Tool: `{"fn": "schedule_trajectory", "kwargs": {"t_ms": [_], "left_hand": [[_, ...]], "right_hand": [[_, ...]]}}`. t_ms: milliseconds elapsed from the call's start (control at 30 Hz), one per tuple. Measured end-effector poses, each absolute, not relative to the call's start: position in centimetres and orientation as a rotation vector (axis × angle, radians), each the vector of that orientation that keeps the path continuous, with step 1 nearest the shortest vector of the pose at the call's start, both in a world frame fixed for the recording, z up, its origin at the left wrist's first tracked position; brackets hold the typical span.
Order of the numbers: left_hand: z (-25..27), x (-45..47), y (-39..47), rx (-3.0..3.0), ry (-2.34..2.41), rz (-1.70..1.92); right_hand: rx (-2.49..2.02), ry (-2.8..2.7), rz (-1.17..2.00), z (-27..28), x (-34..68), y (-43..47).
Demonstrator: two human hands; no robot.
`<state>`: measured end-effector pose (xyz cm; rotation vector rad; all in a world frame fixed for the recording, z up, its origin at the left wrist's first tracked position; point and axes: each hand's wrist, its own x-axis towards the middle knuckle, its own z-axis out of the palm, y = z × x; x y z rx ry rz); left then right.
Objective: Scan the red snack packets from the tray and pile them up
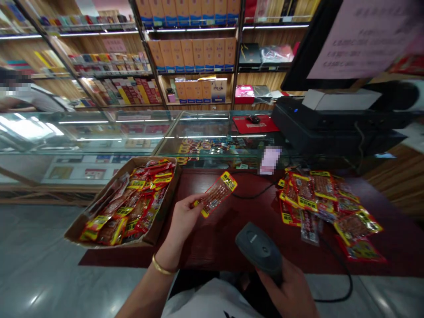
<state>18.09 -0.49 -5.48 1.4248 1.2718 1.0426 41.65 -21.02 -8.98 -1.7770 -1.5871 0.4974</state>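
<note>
Packet (218, 192), in the head view, juts up and to the right from the left hand (186, 217), its lower-left corner pinched between thumb and fingers. Most of it extends past the fingertips, held tilted above the dark red counter (205, 249), its meaty-looking strips showing through clear wrapping with yellow ends. A gold bangle (161, 266) circles the left wrist.

The right hand (293, 289) is wrapped around the handle of a dark barcode scanner (260, 249), whose head slants up and left, below and to the right of the packet and apart from it. A black cable (350, 282) curves past the counter's near edge, right of that hand.

Left of the left hand stands an open cardboard box (159, 227) filled with similar packets; a loose pile (304, 190) of more lies on the counter, well to the right of the held one. Behind are a glass display case (202, 121) and, at upper right, a monitor (351, 44).
</note>
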Motion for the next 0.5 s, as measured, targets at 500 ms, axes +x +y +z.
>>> {"fn": "schedule_trajectory", "kwargs": {"t_ms": [500], "left_hand": [[-4.7, 48.8, 1.8, 2.444, 0.442, 0.684]], "right_hand": [[-1.864, -1.033, 0.313, -10.4, 43.9, -24.2]]}}
